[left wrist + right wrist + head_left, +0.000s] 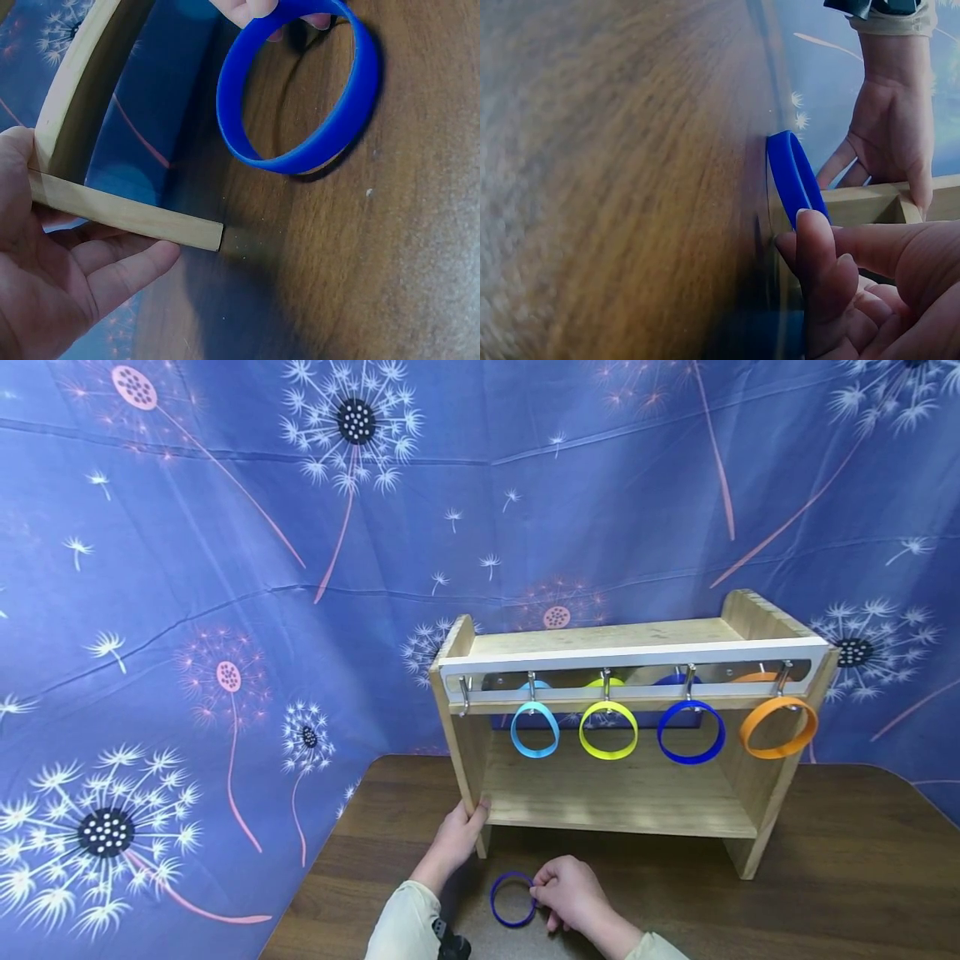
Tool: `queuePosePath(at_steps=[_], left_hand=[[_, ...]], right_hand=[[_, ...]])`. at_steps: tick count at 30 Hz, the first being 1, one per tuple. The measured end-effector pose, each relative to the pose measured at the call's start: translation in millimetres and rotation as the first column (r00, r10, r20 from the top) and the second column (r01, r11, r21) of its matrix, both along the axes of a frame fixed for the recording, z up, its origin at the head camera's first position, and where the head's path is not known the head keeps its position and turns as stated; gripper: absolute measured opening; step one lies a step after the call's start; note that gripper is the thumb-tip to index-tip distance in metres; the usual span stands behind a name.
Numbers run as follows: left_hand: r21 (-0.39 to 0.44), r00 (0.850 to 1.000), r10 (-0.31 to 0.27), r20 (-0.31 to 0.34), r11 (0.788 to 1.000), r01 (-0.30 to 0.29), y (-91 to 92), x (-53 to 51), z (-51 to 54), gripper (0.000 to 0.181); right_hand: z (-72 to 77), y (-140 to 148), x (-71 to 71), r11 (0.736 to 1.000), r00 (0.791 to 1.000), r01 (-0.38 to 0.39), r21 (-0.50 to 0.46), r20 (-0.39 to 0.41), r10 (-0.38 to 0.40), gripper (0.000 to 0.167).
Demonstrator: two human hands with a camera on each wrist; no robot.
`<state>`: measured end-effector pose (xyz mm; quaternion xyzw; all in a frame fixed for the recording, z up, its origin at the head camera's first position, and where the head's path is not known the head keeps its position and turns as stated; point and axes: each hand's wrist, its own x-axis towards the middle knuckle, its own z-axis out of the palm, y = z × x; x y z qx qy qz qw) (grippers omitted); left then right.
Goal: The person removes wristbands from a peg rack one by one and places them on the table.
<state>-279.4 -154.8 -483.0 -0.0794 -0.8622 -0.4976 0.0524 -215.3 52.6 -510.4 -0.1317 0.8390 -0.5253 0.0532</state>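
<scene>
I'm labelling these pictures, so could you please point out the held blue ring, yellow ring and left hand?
Held blue ring (337, 133), left wrist view: lower-right band.
Yellow ring (609, 755), head view: bottom rim.
Left hand (56, 277), left wrist view: the palm.

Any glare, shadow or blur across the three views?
Left wrist: whitish glare on the table at right, dark shadow along the blue ring; right wrist: table blurred at left, blue ring clearer; head: rack and backdrop reasonably sharp, no strong glare.
</scene>
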Motion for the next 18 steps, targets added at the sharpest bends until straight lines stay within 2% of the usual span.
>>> queuePosePath(at_steps=[10,18], left_hand=[[-0.011,1.0,0.012,-0.001,1.0,-0.012,1.6,1.5,1.1,0.035],[-0.015,1.0,0.02,0.001,1.0,-0.02,1.5,1.2,0.3,0.035]], right_hand=[[1.7,1,3.4,1.0,0.998,-0.012,0.016,-0.067,0.013,0.012],[15.6,6,4.0,0.999,0.989,-0.026,0.033,-0.142,0.03,0.009]])
